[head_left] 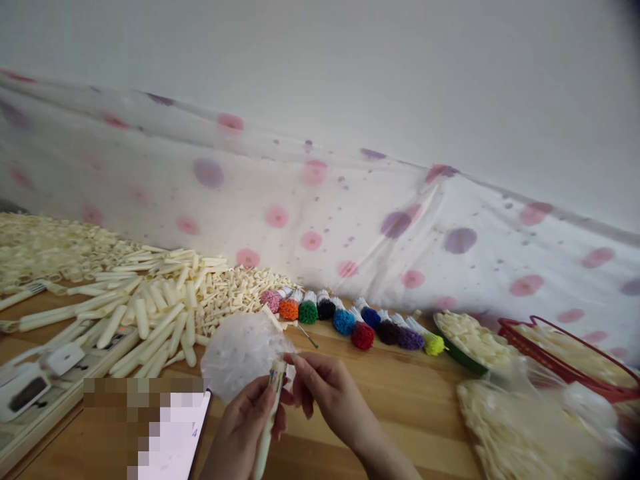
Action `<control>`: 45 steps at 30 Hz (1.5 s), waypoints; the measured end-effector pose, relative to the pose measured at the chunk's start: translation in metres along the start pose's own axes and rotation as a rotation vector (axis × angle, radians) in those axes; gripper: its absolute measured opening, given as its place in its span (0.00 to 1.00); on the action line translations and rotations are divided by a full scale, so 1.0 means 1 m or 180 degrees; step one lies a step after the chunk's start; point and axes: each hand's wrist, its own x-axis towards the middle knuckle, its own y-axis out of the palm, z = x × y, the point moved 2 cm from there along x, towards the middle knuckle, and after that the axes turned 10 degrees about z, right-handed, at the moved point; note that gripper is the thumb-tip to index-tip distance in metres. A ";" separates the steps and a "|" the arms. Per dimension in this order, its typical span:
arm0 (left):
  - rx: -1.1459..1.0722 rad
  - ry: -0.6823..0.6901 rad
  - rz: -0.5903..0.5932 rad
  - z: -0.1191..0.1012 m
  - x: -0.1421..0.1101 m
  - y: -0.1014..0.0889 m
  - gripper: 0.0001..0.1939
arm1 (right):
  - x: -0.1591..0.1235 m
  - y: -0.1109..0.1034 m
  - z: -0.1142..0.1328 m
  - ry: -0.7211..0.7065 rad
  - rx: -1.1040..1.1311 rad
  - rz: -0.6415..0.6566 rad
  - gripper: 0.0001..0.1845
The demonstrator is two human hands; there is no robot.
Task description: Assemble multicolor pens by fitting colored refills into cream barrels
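My left hand [244, 419] grips the tilted pale pen [265, 437] — presumably to steady it — while my right hand [327, 387] curls at its top, grip unclear.

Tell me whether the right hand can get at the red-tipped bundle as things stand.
Likely yes: the red-tipped bundle lies ahead of the right hand, with bare tabletop between, though that hand is at the pen's top.

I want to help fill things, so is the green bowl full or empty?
Full: pale pieces are heaped in the green bowl, hiding its bottom.
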 end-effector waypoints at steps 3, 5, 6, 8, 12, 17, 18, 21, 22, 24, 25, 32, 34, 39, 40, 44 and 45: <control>-0.0017 -0.0098 -0.0056 0.005 0.003 0.002 0.18 | -0.003 -0.003 -0.007 0.0026 -0.0046 -0.0010 0.29; -0.0044 -0.0132 -0.0059 0.006 0.004 0.003 0.18 | -0.004 -0.004 -0.011 0.0042 0.0101 0.0027 0.29; -0.0061 -0.0133 -0.0040 0.006 0.004 0.004 0.18 | -0.005 -0.005 -0.014 0.0058 0.0214 0.0043 0.30; -0.0111 -0.0128 0.0038 0.006 0.004 0.004 0.17 | -0.005 -0.006 -0.018 0.0101 0.0438 0.0058 0.35; -0.0358 -0.0242 0.0088 0.011 0.003 0.005 0.18 | -0.003 -0.015 -0.027 0.0259 0.0754 -0.0229 0.38; -0.0610 -0.0295 -0.0392 0.010 -0.001 0.003 0.18 | -0.005 -0.040 -0.044 0.0376 0.0728 -0.0710 0.29; -0.0646 -0.0299 -0.0434 0.008 -0.002 0.002 0.17 | -0.007 -0.046 -0.048 0.0387 0.0698 -0.0750 0.28; -0.0907 -0.0387 -0.0357 0.004 -0.002 -0.003 0.16 | -0.018 -0.061 -0.063 0.0440 0.0596 -0.0841 0.27; -0.1040 -0.0428 -0.0314 0.004 -0.002 -0.005 0.17 | -0.021 -0.065 -0.068 0.0464 0.0554 -0.0859 0.27; -0.1265 -0.0514 -0.0258 0.005 0.000 -0.007 0.17 | -0.029 -0.072 -0.077 0.0525 0.0467 -0.0897 0.28; -0.1322 -0.0548 -0.0267 0.006 0.000 -0.008 0.17 | -0.032 -0.074 -0.081 0.0560 0.0427 -0.0924 0.28; -0.1052 -0.0707 -0.0366 0.014 0.005 -0.008 0.16 | -0.055 -0.088 -0.097 0.0691 0.0349 -0.1408 0.32; -0.1004 -0.0867 -0.0348 0.017 0.008 -0.007 0.18 | -0.061 -0.093 -0.100 0.0701 0.0367 -0.1530 0.32; -0.1197 -0.1286 -0.0327 0.023 0.012 -0.006 0.22 | -0.075 -0.103 -0.104 0.0684 0.0382 -0.1594 0.32; -0.1283 -0.1337 -0.0281 0.024 0.011 -0.006 0.22 | -0.077 -0.103 -0.105 0.0681 0.0380 -0.1579 0.32; -0.1698 -0.1398 0.0008 0.025 0.009 -0.007 0.21 | -0.080 -0.103 -0.107 0.0683 0.0295 -0.1518 0.32; -0.1778 -0.1430 0.0075 0.024 0.009 -0.007 0.22 | -0.080 -0.102 -0.108 0.0685 0.0255 -0.1511 0.32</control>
